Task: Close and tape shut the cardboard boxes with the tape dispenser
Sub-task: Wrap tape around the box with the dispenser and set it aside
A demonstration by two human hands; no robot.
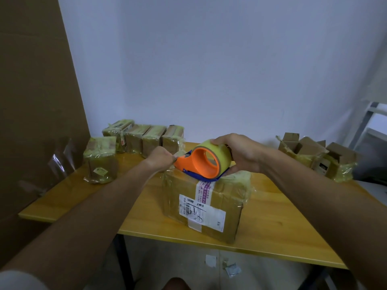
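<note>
- Right hand (240, 151) grips the tape dispenser (202, 162) — fingers curled over its roll.
- Left hand (161, 158) pinches the tape end (179, 154) beside the dispenser's nose.
- Cardboard box (209, 204) lies under both hands.

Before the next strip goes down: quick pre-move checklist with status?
1. Right hand grips the dispenser: ok.
2. Left hand pinches the tape end at the dispenser's front: ok.
3. Box flaps down, label up: ok.
4. Dispenser sits over the box's far edge, above the centre seam: ok.
5. Tape end stuck to the box: cannot tell.
6. Box fully on the table: not ok, its near corner reaches the front edge.
</note>
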